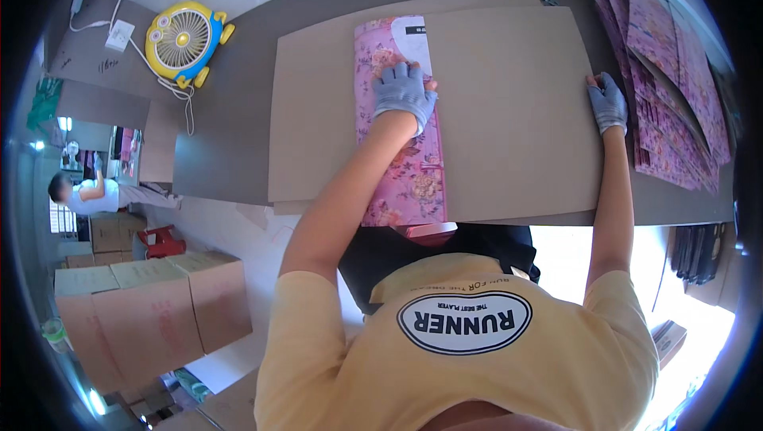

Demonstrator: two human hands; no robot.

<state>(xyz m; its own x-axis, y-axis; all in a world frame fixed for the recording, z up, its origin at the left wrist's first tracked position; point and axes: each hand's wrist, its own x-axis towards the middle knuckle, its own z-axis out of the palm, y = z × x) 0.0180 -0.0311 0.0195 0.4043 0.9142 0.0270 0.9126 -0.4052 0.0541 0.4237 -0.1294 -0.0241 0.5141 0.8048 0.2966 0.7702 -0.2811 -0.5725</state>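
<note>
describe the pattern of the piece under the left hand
The piece is mostly pink with flowers, clearest in head view.

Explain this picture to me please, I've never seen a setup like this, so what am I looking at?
There is no robot here, just the left hand and right hand of whoever wears the camera, both in grey-blue gloves. The single picture comes from a wide fisheye camera on that person's head, looking down, so straight edges bend. On the grey table lie flat brown boards, with a pink floral piece on top. The left hand rests on that piece; the right is at the boards' right edge, though its grip is unclear. A pile of similar pieces lies at right, a fan at left.
</note>
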